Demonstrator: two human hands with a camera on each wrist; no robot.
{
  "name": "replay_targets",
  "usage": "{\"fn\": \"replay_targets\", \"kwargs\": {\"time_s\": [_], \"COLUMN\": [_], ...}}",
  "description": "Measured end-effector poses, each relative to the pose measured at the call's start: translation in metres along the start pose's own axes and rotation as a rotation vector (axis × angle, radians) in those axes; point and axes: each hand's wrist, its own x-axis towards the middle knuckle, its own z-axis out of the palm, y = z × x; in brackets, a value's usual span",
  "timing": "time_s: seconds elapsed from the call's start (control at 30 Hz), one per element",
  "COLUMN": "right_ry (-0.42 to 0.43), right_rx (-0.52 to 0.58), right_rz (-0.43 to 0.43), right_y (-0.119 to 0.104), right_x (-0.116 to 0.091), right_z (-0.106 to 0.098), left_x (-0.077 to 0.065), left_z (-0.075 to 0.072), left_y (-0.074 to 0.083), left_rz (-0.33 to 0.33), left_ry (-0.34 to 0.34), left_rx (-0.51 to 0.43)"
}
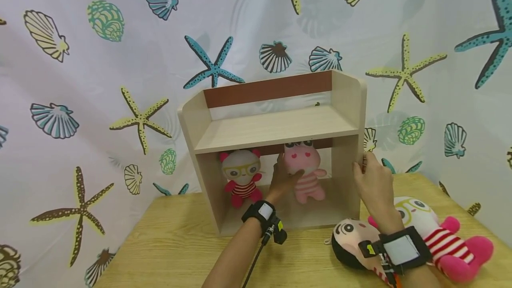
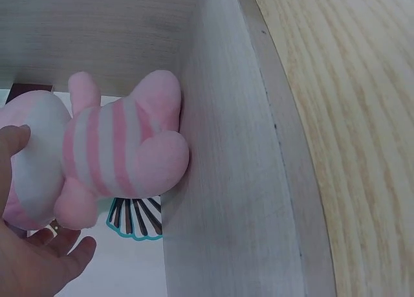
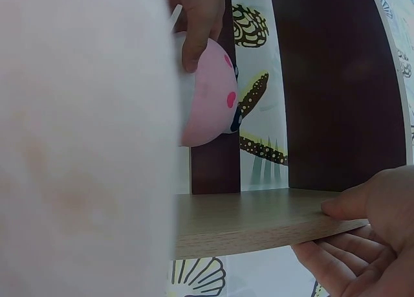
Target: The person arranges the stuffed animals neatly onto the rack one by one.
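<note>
A small two-tier wooden shelf [image 1: 276,128] stands on the table. In its lower compartment, toward the right, sits a pink plush toy [image 1: 308,186] with a striped body and heart marks on its face. My left hand [image 1: 281,181] holds this toy by the side of its head, thumb [image 2: 14,140] across the front. The toy's legs [image 2: 162,161] rest on the compartment floor and its eyes are partly hidden under the upper board. My right hand [image 1: 374,186] grips the shelf's right side panel [image 3: 259,235], thumb on one face and fingers on the other.
A panda plush [image 1: 242,177] with yellow glasses sits at the compartment's left. Right of the shelf, on the table [image 1: 176,234], lie a black-haired doll [image 1: 352,239] and another striped plush with glasses [image 1: 448,243]. A seashell-print curtain [image 1: 120,66] hangs behind.
</note>
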Motion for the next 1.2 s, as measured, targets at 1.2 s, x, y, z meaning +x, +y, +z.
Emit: {"fn": "replay_targets", "kwargs": {"time_s": [1.2], "right_ry": [-0.011], "right_rx": [0.005], "right_rz": [-0.012], "right_y": [0.001], "right_x": [0.0], "right_z": [0.003], "left_x": [-0.072], "left_z": [-0.082], "left_y": [0.059], "left_rz": [0.175], "left_ry": [0.033], "left_rx": [0.017]}}
